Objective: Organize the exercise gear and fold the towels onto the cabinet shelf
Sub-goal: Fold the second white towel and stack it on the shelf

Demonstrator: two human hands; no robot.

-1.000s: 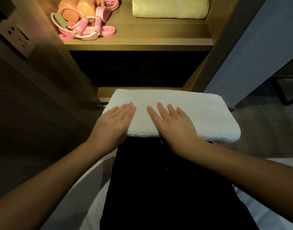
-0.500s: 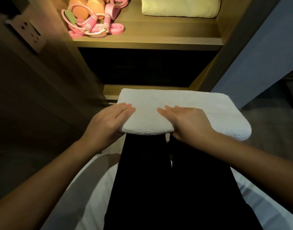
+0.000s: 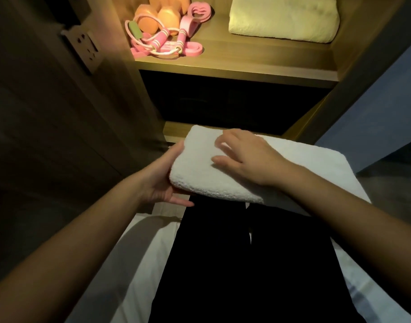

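Dim wall [image 3: 36,159], socket [image 3: 83,48], grey floor [image 3: 395,190]

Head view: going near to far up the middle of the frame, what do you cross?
Black trousers → folded white towel → dark lower compartment → lit shelf.

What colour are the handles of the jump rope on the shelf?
The jump rope handles are pink with white bands; the head view shows them best.
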